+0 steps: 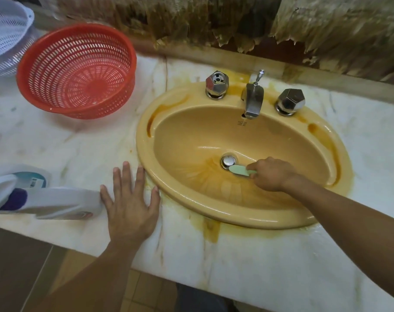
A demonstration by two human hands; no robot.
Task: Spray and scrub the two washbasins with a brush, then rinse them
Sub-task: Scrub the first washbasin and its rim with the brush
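Right hand (273, 174) grips brush (238, 170) by drain (228, 160) | left hand (131, 204) on counter (78, 152)

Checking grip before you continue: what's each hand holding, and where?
Right hand grips the brush by its handle; left hand holds nothing, resting flat on the counter.

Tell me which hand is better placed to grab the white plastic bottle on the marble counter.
The left hand: it rests flat beside the white plastic bottle, while the right hand grips the pale green brush.
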